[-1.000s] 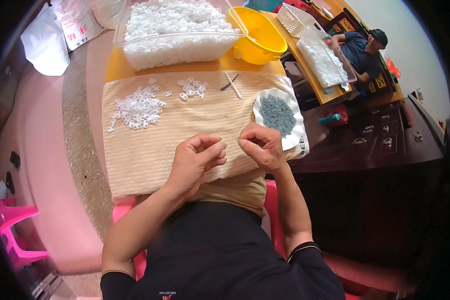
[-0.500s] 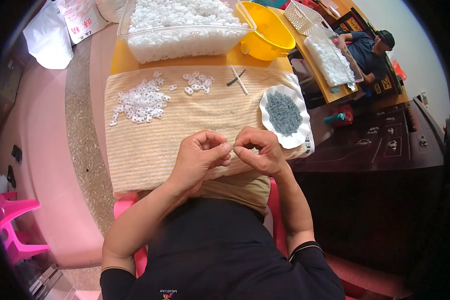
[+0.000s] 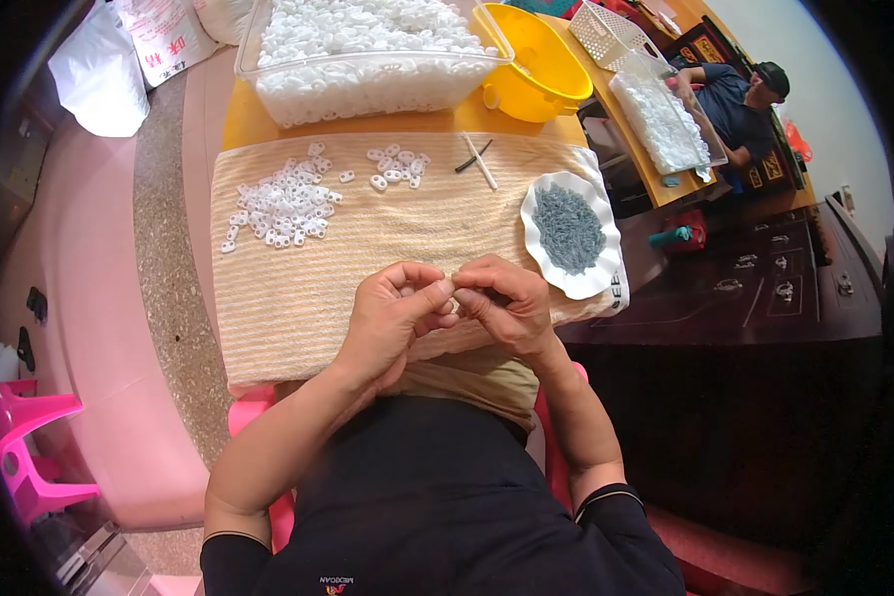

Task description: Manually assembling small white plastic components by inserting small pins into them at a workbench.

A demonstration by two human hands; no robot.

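Striped towel [image 3: 387, 233] below, a pale piece [image 3: 455, 306] (mostly hidden) sits between fingers [image 3: 433, 296]

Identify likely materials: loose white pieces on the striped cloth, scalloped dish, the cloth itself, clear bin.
White pieces: likely moulded plastic, smooth; repeated shape, neat holes.
Scalloped dish: smooth white plastic or ceramic, can't tell which; wavy rim fits both.
Striped cloth: fabric, perhaps towelling; matte, soft-looking surface.
Clear bin: probably rigid plastic, glossy; see-through wall.
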